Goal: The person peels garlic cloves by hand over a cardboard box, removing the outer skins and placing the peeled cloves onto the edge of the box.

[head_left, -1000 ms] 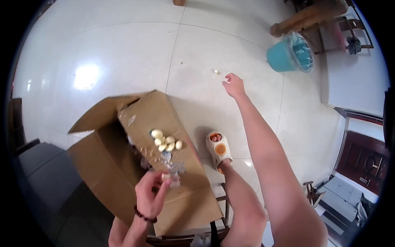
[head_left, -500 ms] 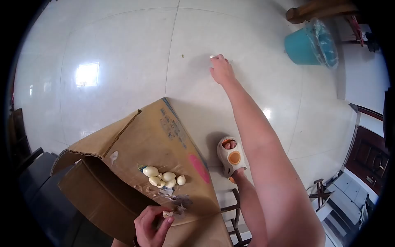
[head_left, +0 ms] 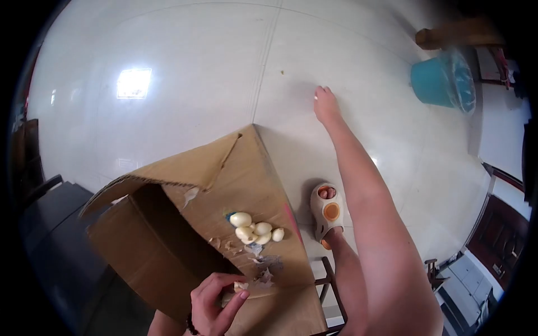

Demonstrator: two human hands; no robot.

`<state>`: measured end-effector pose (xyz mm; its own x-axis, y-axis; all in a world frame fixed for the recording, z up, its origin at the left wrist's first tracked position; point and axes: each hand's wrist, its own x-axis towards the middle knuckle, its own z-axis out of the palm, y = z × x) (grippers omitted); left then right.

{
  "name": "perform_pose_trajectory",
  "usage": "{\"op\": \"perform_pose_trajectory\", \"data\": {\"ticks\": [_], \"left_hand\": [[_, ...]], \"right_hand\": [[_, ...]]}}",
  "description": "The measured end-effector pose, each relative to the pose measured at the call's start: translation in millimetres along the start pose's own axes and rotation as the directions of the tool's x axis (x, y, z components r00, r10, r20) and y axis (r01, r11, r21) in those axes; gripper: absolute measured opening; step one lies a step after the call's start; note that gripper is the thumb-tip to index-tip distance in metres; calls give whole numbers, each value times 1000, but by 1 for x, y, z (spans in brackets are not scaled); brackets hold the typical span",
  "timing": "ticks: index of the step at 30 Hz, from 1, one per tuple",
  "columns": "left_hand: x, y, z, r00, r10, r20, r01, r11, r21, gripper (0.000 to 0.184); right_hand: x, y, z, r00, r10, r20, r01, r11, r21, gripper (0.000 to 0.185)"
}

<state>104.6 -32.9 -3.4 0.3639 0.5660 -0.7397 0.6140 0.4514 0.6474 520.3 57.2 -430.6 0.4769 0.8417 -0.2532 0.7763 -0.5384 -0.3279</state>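
At the bottom, my left hand pinches a pale piece of garlic with papery skin between thumb and forefinger, just over the cardboard box. My right hand is stretched far out above the floor, fingers closed; a small white bit, looking like a garlic clove, shows at its fingertips. Several peeled garlic cloves lie in a cluster on the box's flat side. Scraps of garlic skin are scattered between them and my left hand.
The box's opening gapes left of the cloves, with a raised flap. A teal bin with a plastic liner stands at upper right. My foot in a sandal rests on the tiled floor. Dark furniture is at left.
The camera view has shifted, so the box and cloves appear further right. My right hand has drawn back slightly toward me, still closed. My left hand keeps its pinch near the skins.
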Motion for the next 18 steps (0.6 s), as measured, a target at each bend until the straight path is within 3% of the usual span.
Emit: {"op": "perform_pose_trajectory", "data": {"ticks": [2,4,6,8,10,12,14,18], "left_hand": [[3,0,-2,982,180,-51,-174,979,108,21],[-4,-1,-6,978,203,-52,-196,973,123,22],[-12,-6,-7,990,125,-63,-118,987,109,23],[-17,-10,-6,980,170,-105,-163,984,68,24],[-24,-17,-6,977,136,-164,-154,983,-100,25],[-33,-11,-11,982,87,-169,-111,983,-143,25],[-42,-13,-12,979,92,-184,-146,941,-305,25],[-50,-39,-12,962,111,-249,-205,897,-392,24]], "right_hand": [[-22,-8,-6,1000,5,20,-5,1000,4,23],[-48,-28,-43,992,116,54,-128,906,403,19],[-76,-60,-88,994,82,-73,-21,797,604,18],[-121,-111,-162,995,35,-93,33,767,640,20],[-175,-167,-229,980,-156,-120,196,722,663,18],[-227,-224,-274,934,-356,-32,290,699,654,19],[-249,-259,-281,694,-710,-115,688,609,395,19],[-277,-292,-261,574,-818,36,789,564,242,17]]}}
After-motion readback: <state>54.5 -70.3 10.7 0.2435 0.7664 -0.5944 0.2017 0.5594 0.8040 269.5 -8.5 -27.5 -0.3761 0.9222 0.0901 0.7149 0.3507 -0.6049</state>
